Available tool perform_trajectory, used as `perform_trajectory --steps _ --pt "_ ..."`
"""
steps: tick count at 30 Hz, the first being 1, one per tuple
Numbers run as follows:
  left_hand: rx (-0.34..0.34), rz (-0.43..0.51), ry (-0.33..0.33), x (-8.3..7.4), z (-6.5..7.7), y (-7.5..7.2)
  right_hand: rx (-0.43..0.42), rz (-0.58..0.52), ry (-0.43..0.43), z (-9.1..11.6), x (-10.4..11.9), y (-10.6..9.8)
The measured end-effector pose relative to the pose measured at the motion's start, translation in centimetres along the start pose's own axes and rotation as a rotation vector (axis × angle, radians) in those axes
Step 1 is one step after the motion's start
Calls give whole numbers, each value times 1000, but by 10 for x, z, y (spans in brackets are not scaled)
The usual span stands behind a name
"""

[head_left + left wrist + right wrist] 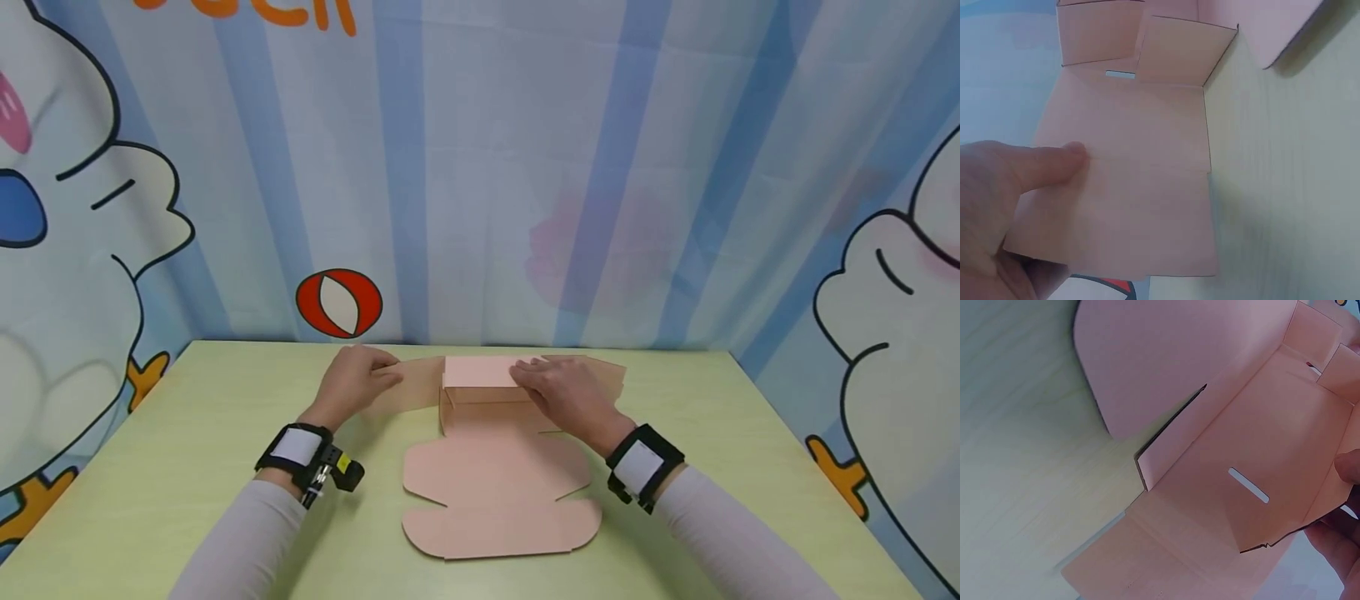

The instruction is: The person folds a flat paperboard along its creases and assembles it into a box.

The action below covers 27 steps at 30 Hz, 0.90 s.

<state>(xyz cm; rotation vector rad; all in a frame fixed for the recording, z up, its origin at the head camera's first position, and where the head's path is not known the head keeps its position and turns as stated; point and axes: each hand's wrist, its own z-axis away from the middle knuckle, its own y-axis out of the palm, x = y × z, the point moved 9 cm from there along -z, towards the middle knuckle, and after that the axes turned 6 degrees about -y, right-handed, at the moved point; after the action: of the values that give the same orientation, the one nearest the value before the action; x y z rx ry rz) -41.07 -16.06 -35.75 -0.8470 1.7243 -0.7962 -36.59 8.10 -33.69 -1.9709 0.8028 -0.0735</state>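
On my feed, the left hand pinches a flat tan-pink cardboard flap between thumb and fingers, while the right hand grips a folded pink panel. Both belong to the part-folded pink cardboard box, mid-scene on the pale yellow-green surface, its lid end near. Uneven pulling, I reckon, could tear a crease or spring the walls open.

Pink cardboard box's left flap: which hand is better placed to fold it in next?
Probably the left hand: its thumb and fingers pinch the left flap. The right hand grips the far panel towards the other end of the pink cardboard box.
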Motion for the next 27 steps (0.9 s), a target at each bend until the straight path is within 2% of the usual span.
perform_trajectory --steps 5,10,17,22,27 --pt "-7 3 17 -4 3 -1 7 -8 8 0 0 0" --pt "34 34 38 -13 6 1 12 -12 16 0 -1 1" --pt "110 69 18 -25 8 7 7 -19 26 0 -1 1" --pt "128 91 15 -33 9 10 3 -14 24 -1 -1 1" --pt "145 114 -32 -35 11 12 -5 -6 12 -2 0 0"
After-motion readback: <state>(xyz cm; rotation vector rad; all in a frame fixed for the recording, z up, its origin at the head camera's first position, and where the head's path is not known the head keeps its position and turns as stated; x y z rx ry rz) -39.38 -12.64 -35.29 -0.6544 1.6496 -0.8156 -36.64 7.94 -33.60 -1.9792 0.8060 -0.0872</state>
